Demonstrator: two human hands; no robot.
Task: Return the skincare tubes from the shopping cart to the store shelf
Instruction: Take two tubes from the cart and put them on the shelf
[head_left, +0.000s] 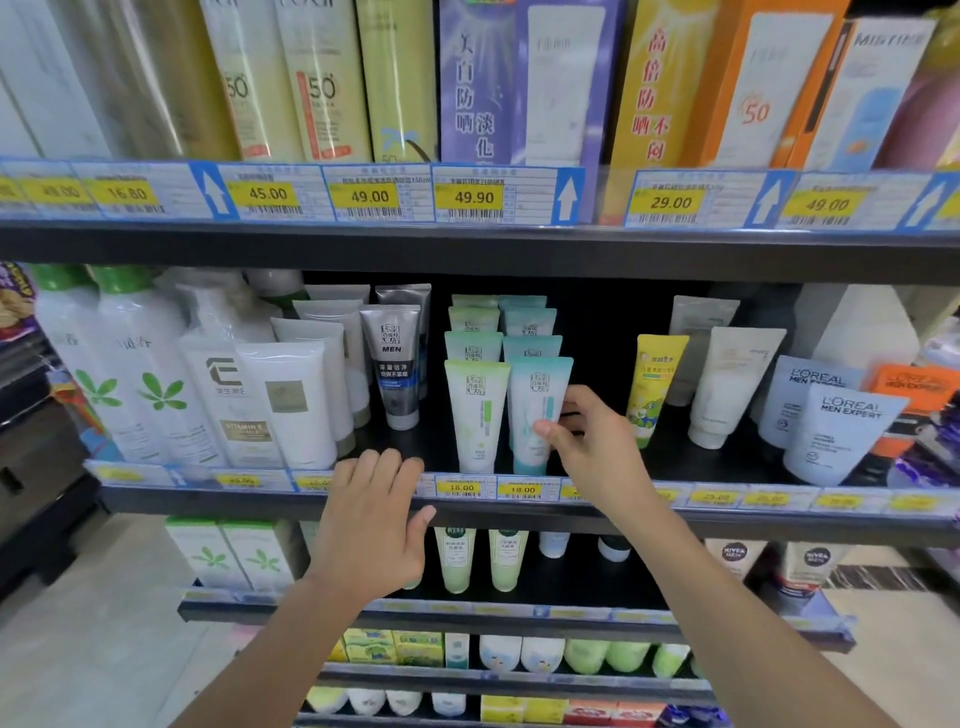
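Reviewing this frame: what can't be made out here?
- Shopping cart: outside the head view.
- Teal tube: lower right side covered by the right hand, so the grip is partly hidden.
- Price tag behind the left hand: covered.
- Middle shelf tags at left and right: blurred, unreadable.

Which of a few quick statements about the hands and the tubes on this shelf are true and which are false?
1. The right hand holds the teal-topped tube at the shelf front. True.
2. The left hand grips a grey MEN tube. False: the left hand holds nothing, its fingers resting at the shelf edge; the MEN tube stands untouched.
3. The price tag under the teal-topped tube reads 18.00. True.
4. The yellow tube stands left of the green-topped tube. False: it stands to the right, beyond the right hand.
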